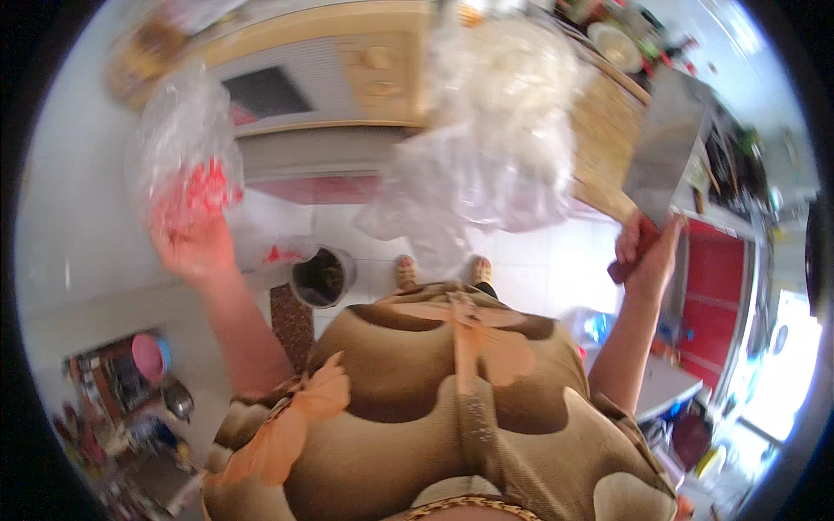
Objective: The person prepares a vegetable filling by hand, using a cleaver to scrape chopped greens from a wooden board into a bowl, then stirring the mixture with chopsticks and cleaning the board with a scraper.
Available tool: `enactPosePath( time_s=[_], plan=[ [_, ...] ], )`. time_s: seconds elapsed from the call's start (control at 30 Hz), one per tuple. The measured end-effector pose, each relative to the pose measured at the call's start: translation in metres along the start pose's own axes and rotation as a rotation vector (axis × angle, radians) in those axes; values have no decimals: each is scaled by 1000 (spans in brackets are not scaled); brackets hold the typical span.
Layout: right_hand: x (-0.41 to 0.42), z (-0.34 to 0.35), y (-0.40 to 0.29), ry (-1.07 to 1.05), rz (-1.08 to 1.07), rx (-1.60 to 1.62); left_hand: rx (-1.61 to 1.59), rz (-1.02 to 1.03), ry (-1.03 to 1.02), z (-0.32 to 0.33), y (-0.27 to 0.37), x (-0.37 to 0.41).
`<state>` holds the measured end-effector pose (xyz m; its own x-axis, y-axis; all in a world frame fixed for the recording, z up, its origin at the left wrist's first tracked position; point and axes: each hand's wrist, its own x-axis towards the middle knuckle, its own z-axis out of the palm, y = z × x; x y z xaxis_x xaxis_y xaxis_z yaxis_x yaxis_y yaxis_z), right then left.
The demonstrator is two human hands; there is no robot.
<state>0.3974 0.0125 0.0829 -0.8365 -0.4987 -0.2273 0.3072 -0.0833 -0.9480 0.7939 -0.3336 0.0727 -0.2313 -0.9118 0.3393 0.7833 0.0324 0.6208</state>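
My left hand (195, 244) grips a clear plastic bag (186, 124) with red marks on it, held up at the left; its contents cannot be made out. In my right hand (651, 254) is the dark handle of a broad-bladed cleaver (671, 137), its blade pointing up and away from me. Between the hands, a big crumpled translucent plastic bag (515, 130) with pale contents sits at the counter and hangs over its front edge. A wooden cutting board (606, 130) lies between this bag and the cleaver.
A cooking hob (378, 71) is set in the counter at the upper left. A round bin (322, 277) stands on the floor near my feet, beside a dark mat (291, 325). Red cabinet doors (713, 299) are at the right, near a low white table (671, 391) with things around it.
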Motion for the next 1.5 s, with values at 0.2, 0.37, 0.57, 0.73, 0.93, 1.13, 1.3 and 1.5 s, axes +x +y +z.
enactPosePath(
  time_s=[0.2, 0.37, 0.57, 0.73, 0.93, 1.13, 1.3, 1.5],
  plan=[
    [56, -115, 2, 177, -264, -707, 235, -167, 114, 25, -47, -43],
    [101, -193, 37, -35, -207, -630, 705, 482, 595, 115, -27, -79],
    [118, -202, 25, -357, -293, -546, 841, 681, 865, 108, -24, -187],
    [105, -151, 34, -740, -397, -505, 734, 646, 1144, 100, -9, -240],
    [28, -71, 67, -1040, -86, -526, 783, 608, 1282, 25, 16, -308],
    [-51, 11, 130, -1073, 214, -785, 660, 319, 1357, -73, 51, -401],
    [-92, 79, 229, -1271, 219, -1011, 389, -55, 1194, -120, 50, -466],
    [-145, 180, 325, -1714, -495, -1193, 14, -441, 1064, -105, 41, -473]
  ],
)
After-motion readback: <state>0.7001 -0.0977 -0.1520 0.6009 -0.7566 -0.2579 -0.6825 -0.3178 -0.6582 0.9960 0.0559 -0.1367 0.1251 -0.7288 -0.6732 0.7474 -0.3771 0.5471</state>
